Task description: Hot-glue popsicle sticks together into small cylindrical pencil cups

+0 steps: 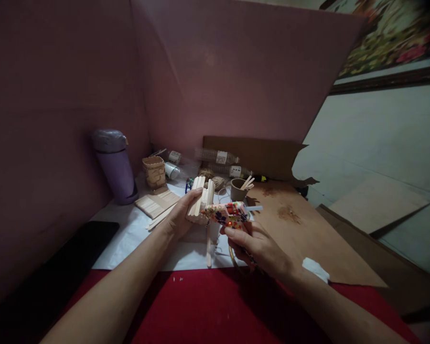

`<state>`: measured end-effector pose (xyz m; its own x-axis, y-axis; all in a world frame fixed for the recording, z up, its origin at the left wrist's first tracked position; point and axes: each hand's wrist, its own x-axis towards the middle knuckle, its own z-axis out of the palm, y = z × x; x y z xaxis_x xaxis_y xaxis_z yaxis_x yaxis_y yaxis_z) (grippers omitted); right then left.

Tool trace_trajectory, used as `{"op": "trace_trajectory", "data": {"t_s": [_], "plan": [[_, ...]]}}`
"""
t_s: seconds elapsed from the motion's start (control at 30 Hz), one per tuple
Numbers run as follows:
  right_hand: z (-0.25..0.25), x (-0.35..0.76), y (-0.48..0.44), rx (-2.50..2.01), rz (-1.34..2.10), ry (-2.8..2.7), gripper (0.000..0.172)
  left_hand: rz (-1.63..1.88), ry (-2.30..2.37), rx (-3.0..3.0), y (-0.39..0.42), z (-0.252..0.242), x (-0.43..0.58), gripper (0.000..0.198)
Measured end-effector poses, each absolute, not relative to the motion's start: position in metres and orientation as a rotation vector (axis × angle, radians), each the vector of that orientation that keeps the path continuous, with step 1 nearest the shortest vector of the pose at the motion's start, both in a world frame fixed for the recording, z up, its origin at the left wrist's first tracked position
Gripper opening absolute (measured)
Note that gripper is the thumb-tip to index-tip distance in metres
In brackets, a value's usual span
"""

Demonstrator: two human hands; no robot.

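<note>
My left hand (182, 215) is closed around a small piece built of wooden craft sticks (200, 200), holding it up above the white sheet (129, 239). My right hand (258, 248) grips a glue gun with a flowered pattern (227, 214). Its nozzle points left and sits right against the stick piece. A clear glue stick juts from the gun's back end. A red light shows on the gun's body. One loose craft stick (209, 248) lies on the sheet below my hands.
A purple flask (114, 165) stands at the left by the pink screen. Behind my hands are a small stick basket (154, 171), a flat panel of sticks (156, 203), twine (215, 180), plastic bottles (218, 157), a brown cup holding sticks (239, 188), and brown cardboard (301, 229).
</note>
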<state>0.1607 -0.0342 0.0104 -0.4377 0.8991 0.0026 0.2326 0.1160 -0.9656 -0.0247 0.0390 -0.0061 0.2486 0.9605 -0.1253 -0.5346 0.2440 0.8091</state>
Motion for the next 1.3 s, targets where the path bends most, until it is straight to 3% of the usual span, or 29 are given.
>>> {"op": "trace_trajectory", "data": {"t_s": [0.47, 1.3], "plan": [[0.0103, 0.1618, -0.0319, -1.113, 1.338, -1.763, 0.047, 1.144, 0.717, 0.761, 0.0373, -0.0052, -0.0231, 0.027], [0.0102, 0.1621, -0.0318, -1.179, 1.438, -1.533, 0.034, 1.124, 0.743, 0.839, 0.0363, -0.0072, -0.0224, 0.031]]}}
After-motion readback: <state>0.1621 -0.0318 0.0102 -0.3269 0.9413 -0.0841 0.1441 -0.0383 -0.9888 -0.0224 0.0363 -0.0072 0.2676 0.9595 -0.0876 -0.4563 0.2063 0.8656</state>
